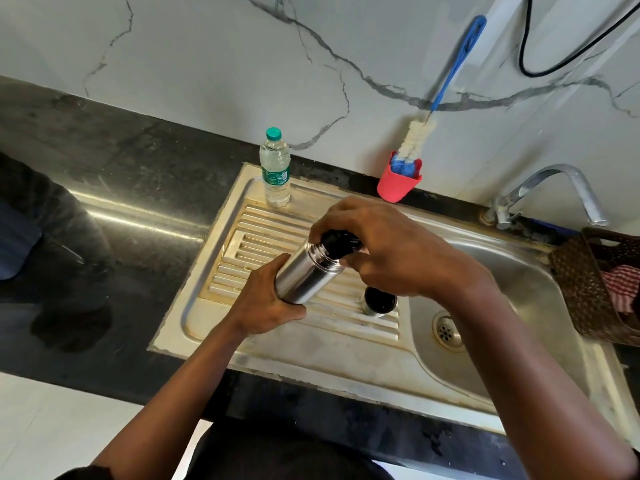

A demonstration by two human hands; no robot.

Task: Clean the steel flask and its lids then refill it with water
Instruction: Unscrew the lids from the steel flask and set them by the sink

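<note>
- Now, in the head view, early in the job, by the look of it.
- Left hand (pixel 266 299) wrapped tight round the body of the steel flask (pixel 304 271), holding it tilted over the ribbed drainboard (pixel 242 237) of the sink (pixel 311 355).
- Right hand (pixel 391 251) closed on the black inner lid (pixel 337 242) at the flask's mouth, fingers curled round it.
- Hard to tell whether that lid is being twisted off or on; most likely coming off, since nothing looks wet or soapy.
- Outer steel cap (pixel 379 301) already off, sitting open side up on the drainboard, just beside the basin (pixel 519 306) and under the right wrist.
- No water running from the tap (pixel 568 188). Basin looks dry.
- Bottle brush (pixel 415 140) untouched, standing in the red cup (pixel 396 183) against the wall.
- Water bottle (pixel 275 168) standing shut at the back of the drainboard, well apart from the flask.
- Still to do: get the inner lid off, scrub flask and both lids, rinse, fill with water, close up.
</note>
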